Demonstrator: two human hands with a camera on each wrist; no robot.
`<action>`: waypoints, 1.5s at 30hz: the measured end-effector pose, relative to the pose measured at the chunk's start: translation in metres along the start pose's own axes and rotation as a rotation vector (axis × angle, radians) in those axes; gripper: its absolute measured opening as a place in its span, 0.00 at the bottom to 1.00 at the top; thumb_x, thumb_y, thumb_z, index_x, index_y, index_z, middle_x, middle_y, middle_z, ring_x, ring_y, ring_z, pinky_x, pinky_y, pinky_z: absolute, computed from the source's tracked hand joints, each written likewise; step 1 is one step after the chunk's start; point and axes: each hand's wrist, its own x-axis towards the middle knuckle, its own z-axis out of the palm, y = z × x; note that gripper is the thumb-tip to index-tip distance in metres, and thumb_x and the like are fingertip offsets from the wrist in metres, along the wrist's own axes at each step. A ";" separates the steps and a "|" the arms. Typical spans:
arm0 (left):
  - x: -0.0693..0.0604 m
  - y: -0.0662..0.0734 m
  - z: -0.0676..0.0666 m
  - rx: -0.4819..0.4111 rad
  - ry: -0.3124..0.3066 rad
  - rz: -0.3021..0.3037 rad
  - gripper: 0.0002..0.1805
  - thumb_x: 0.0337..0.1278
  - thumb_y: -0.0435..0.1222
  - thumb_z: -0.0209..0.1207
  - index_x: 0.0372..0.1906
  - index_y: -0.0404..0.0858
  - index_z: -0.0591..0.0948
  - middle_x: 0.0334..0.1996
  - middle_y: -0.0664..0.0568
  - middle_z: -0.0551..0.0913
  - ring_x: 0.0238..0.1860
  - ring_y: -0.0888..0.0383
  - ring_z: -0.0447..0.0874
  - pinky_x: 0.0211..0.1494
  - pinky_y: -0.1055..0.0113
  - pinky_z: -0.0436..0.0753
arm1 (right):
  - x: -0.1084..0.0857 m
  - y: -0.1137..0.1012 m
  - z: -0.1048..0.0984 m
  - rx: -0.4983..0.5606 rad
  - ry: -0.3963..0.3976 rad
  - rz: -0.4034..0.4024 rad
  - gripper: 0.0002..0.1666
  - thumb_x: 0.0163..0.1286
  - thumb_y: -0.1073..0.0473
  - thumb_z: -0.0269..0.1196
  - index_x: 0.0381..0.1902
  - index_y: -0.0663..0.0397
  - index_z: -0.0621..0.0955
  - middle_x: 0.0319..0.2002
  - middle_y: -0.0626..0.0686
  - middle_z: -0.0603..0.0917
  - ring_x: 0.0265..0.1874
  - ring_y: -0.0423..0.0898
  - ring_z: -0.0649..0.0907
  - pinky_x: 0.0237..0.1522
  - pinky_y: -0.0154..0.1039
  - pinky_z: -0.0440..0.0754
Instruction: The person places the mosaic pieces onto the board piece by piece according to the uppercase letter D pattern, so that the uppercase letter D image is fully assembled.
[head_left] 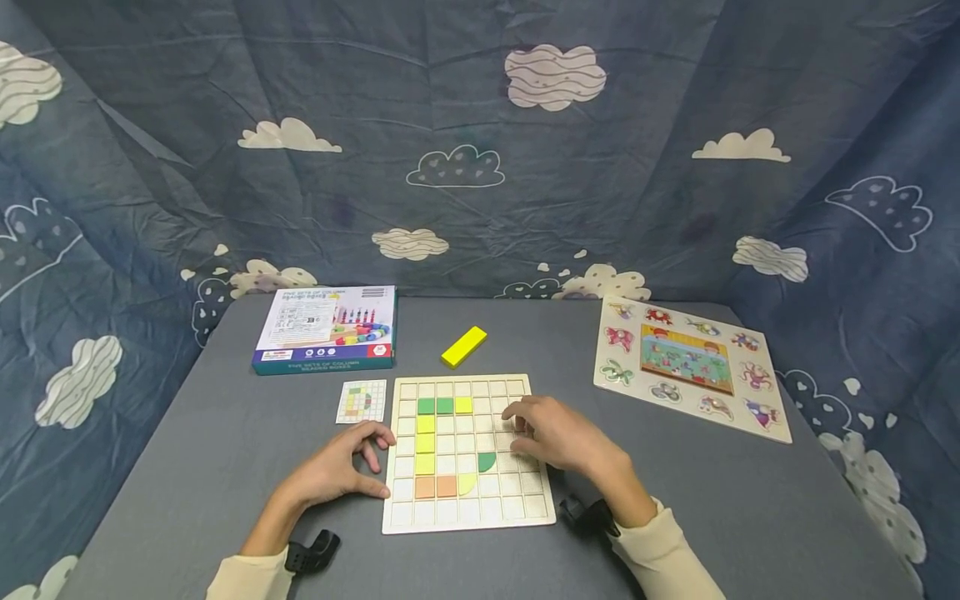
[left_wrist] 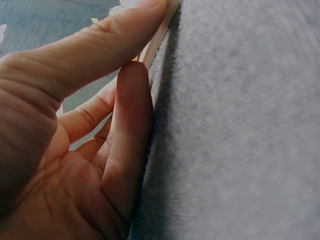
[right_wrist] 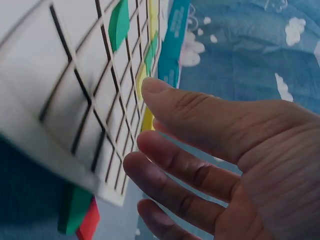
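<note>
A square wooden grid board [head_left: 468,536] lies flat, with flat colored pieces in its cells. Green square pieces [head_left: 426,406] and yellow square pieces [head_left: 425,424] run along its upper left part. Lower down are orange square pieces [head_left: 425,487], a light yellow quarter-round piece [head_left: 467,483] and a green quarter-round piece [head_left: 487,462]. My left hand [head_left: 337,465] touches the board's left edge with thumb and fingers. Over the right side hovers my right hand [head_left: 564,433], its fingers loosely bent and apart; the right wrist view shows nothing between them.
Left of the board lies a small pattern card [head_left: 362,402], with a printed game box [head_left: 324,329] behind it. A yellow bar [head_left: 464,347] rests beyond the board. Farther right is a picture puzzle board [head_left: 693,398]. Green [right_wrist: 75,209] and red [right_wrist: 89,220] pieces appear beside the board's edge.
</note>
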 end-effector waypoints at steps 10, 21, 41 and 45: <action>-0.001 -0.001 0.000 -0.005 0.004 0.028 0.35 0.33 0.34 0.81 0.52 0.36 0.76 0.44 0.47 0.76 0.35 0.60 0.78 0.50 0.70 0.72 | -0.006 0.024 -0.016 -0.009 0.018 0.067 0.22 0.60 0.60 0.74 0.51 0.58 0.84 0.35 0.50 0.81 0.32 0.43 0.76 0.37 0.37 0.75; -0.003 -0.001 0.001 -0.024 0.001 -0.001 0.35 0.34 0.34 0.81 0.52 0.36 0.76 0.44 0.46 0.76 0.35 0.58 0.78 0.50 0.69 0.71 | -0.014 0.047 -0.017 -0.013 -0.065 0.187 0.23 0.57 0.62 0.75 0.52 0.56 0.84 0.44 0.52 0.83 0.43 0.47 0.80 0.50 0.49 0.79; -0.002 0.002 0.001 -0.005 -0.003 -0.001 0.35 0.34 0.35 0.81 0.52 0.37 0.76 0.44 0.47 0.76 0.35 0.59 0.78 0.51 0.70 0.71 | -0.015 0.048 -0.015 -0.062 -0.065 0.213 0.22 0.61 0.74 0.67 0.53 0.54 0.84 0.48 0.55 0.83 0.48 0.51 0.82 0.54 0.53 0.79; -0.002 0.001 0.001 -0.008 -0.001 0.000 0.35 0.34 0.35 0.81 0.52 0.37 0.76 0.44 0.47 0.76 0.35 0.59 0.78 0.50 0.70 0.71 | -0.015 0.049 -0.015 -0.077 -0.066 0.231 0.19 0.57 0.74 0.71 0.46 0.55 0.84 0.43 0.53 0.82 0.41 0.48 0.80 0.49 0.50 0.79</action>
